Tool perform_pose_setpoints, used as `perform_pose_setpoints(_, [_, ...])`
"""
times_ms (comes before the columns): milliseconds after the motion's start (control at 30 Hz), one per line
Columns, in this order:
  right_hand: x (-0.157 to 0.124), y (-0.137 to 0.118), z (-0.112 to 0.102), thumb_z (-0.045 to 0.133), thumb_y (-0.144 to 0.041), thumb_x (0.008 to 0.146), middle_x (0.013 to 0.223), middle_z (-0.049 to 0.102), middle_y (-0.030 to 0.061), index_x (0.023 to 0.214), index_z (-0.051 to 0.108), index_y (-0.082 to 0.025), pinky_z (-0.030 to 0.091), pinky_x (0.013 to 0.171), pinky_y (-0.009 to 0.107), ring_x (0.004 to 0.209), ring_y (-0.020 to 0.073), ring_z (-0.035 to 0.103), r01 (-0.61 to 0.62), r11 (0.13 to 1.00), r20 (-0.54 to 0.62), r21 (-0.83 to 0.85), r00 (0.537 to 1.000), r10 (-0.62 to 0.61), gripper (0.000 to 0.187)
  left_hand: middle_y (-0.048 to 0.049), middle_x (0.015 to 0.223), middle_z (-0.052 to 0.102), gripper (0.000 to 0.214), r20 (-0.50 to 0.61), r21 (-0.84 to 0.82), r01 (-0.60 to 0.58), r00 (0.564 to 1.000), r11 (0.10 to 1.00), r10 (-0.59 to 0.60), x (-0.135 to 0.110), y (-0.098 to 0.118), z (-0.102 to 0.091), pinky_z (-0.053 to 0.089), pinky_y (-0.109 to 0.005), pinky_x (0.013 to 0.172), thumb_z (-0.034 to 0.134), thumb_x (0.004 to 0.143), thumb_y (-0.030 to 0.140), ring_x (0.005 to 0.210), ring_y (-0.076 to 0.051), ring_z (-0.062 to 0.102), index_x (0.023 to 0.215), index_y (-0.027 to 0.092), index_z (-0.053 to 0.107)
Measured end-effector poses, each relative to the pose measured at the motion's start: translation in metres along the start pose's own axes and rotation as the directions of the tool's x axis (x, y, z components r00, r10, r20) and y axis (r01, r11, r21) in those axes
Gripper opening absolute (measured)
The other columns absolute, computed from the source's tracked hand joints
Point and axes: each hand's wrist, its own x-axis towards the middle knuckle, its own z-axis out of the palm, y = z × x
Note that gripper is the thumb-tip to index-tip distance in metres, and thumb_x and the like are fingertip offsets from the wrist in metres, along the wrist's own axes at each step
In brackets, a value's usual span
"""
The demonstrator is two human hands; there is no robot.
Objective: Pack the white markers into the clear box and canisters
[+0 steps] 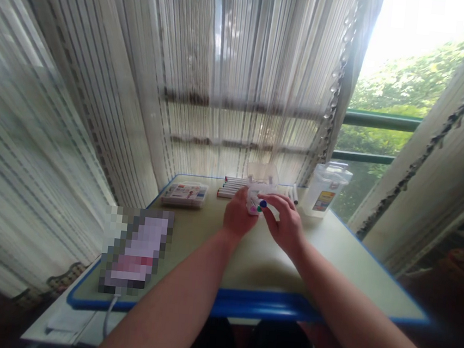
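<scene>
Near the far side of the table, my left hand (239, 214) is closed round the side of a clear plastic box (253, 192), whose see-through lid (263, 172) stands raised at the back. My right hand (285, 218) pinches a marker with a dark blue end (263, 204) at the box's opening. Green and pink marker ends (253, 209) show inside the box, close to the blue one. Most of the blue marker's body is hidden. Several white markers (231, 187) lie in a row behind my left hand; a few others (294, 193) lie beyond my right fingers.
A flat clear case with a printed label (184, 194) lies at the back left. At the back right stands a tall clear container with a handle (324, 191). A pixelated phone-like object (138, 252) with a white cable (110, 312) lies front left. The table has a blue edge (260, 305).
</scene>
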Motion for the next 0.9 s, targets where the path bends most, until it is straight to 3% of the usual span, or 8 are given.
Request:
perform_pose_setpoints(233, [-0.0018, 0.0016, 0.0003, 0.052, -0.019, 0.086, 0.102, 0.068, 0.0076, 0.114, 0.056, -0.023, 0.052, 0.084, 0.038, 0.098, 0.0208, 0.06, -0.03, 1.0, 0.125, 0.009, 0.992, 0.029, 0.029, -0.0081, 0.103, 0.062, 0.038, 0.033, 0.012, -0.007, 0.999, 1.0, 0.006, -0.001, 0.0011, -0.0007, 0.05, -0.034, 0.082, 0.056, 0.071, 0.015, 0.095, -0.023, 0.06, 0.108, 0.018, 0.047])
perform_pose_setpoints(433, [0.0006, 0.002, -0.001, 0.047, -0.019, 0.088, 0.107, 0.066, 0.0075, 0.116, 0.057, -0.025, 0.051, 0.086, 0.039, 0.099, 0.0211, 0.059, 0.056, 0.998, 0.196, -0.029, 0.979, -0.05, 0.03, -0.0096, 0.106, 0.061, 0.04, 0.057, 0.0, -0.001, 0.998, 1.0, 0.0, -0.0008, 0.0021, -0.0025, 0.049, -0.035, 0.084, 0.057, 0.073, 0.017, 0.099, -0.025, 0.059, 0.112, 0.017, 0.046])
perform_pose_setpoints(533, [0.0009, 0.0017, -0.0019, 0.048, -0.02, 0.088, 0.103, 0.066, 0.0081, 0.109, 0.058, -0.023, 0.052, 0.084, 0.039, 0.096, 0.0206, 0.061, 0.055, 0.998, 0.171, -0.029, 0.984, -0.049, 0.024, -0.0093, 0.105, 0.061, 0.038, 0.066, 0.004, -0.014, 0.998, 1.0, 0.014, -0.0003, 0.0033, -0.0032, 0.05, -0.035, 0.084, 0.056, 0.074, 0.018, 0.098, -0.024, 0.059, 0.111, 0.018, 0.046])
perform_pose_setpoints(700, [-0.002, 0.0003, -0.0007, 0.056, -0.023, 0.084, 0.093, 0.068, 0.007, 0.1, 0.055, -0.022, 0.054, 0.078, 0.036, 0.087, 0.0197, 0.064, -0.028, 0.999, 0.03, -0.034, 0.999, 0.03, 0.016, -0.0082, 0.106, 0.061, 0.041, 0.047, 0.01, -0.036, 0.998, 0.999, 0.036, -0.0005, 0.0005, -0.0024, 0.05, -0.033, 0.084, 0.056, 0.072, 0.018, 0.098, -0.022, 0.059, 0.112, 0.017, 0.046])
perform_pose_setpoints(900, [-0.0002, 0.0022, -0.0007, 0.056, -0.022, 0.084, 0.094, 0.068, 0.0081, 0.102, 0.056, -0.021, 0.053, 0.078, 0.037, 0.088, 0.021, 0.063, 0.048, 0.998, 0.122, -0.04, 0.992, -0.043, 0.017, -0.0082, 0.106, 0.061, 0.041, 0.029, 0.005, -0.019, 0.999, 1.0, 0.019, -0.0018, -0.0007, -0.0028, 0.049, -0.031, 0.085, 0.056, 0.071, 0.018, 0.097, -0.021, 0.058, 0.111, 0.019, 0.046])
